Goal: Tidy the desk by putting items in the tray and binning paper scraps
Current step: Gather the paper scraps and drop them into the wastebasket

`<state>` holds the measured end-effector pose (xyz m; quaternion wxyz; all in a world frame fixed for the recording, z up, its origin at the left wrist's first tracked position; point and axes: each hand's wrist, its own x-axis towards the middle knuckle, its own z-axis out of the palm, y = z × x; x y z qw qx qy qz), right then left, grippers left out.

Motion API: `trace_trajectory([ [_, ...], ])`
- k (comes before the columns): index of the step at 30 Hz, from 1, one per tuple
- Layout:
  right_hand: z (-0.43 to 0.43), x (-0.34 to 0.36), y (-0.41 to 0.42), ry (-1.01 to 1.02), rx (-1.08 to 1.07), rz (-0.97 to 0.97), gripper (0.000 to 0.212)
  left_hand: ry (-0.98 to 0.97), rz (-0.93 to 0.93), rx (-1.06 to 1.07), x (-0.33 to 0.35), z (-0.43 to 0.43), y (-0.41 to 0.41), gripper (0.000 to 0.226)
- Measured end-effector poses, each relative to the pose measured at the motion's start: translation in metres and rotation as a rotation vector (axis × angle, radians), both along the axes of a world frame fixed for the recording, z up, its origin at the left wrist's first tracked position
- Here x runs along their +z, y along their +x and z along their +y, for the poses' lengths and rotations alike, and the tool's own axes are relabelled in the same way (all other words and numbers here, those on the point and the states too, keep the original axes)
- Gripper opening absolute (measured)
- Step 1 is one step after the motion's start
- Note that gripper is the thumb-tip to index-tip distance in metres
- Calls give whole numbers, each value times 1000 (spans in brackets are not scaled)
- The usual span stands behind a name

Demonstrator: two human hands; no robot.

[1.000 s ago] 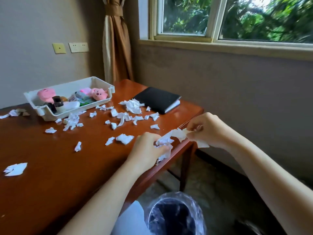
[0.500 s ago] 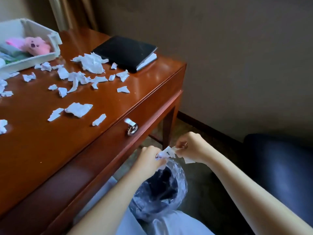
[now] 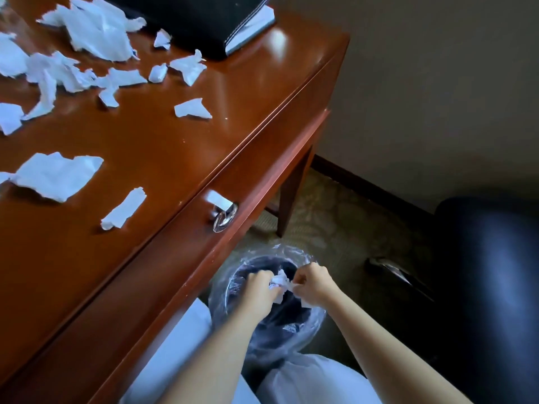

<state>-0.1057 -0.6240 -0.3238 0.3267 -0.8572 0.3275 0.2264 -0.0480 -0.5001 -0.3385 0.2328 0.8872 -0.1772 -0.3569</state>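
Observation:
Both hands hover over the mouth of a dark bin lined with a clear plastic bag point(image 3: 313, 319) on the floor beside the desk. My left hand point(image 3: 258, 290) and my right hand point(image 3: 312, 284) each pinch a bunch of white paper scraps point(image 3: 279, 280) held between them, just above the bin's opening. Several more torn white scraps point(image 3: 58, 176) lie scattered over the red-brown wooden desk point(image 3: 163, 147). The tray is out of view.
A black notebook point(image 3: 198, 21) lies at the desk's far corner. A metal drawer pull point(image 3: 223, 214) sticks out from the desk front. A dark padded chair point(image 3: 493, 287) stands at right on patterned carpet. My light-clothed knees sit under the bin.
Both hands carried the scraps from the desk's edge down to the bin's mouth. The view tilted downward, so the tray and window left the frame.

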Motion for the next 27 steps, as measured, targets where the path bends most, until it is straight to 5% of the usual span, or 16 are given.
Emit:
trace_trajectory([
  [7, 6, -19, 2, 52, 17, 103, 43, 109, 82, -105, -17, 11, 1, 21],
  [14, 2, 16, 2, 5, 1, 25, 26, 56, 31, -214, 17, 13, -3, 42],
  [27, 18, 180, 7, -117, 296, -299, 16, -112, -276, -394, 181, 62, -19, 25],
])
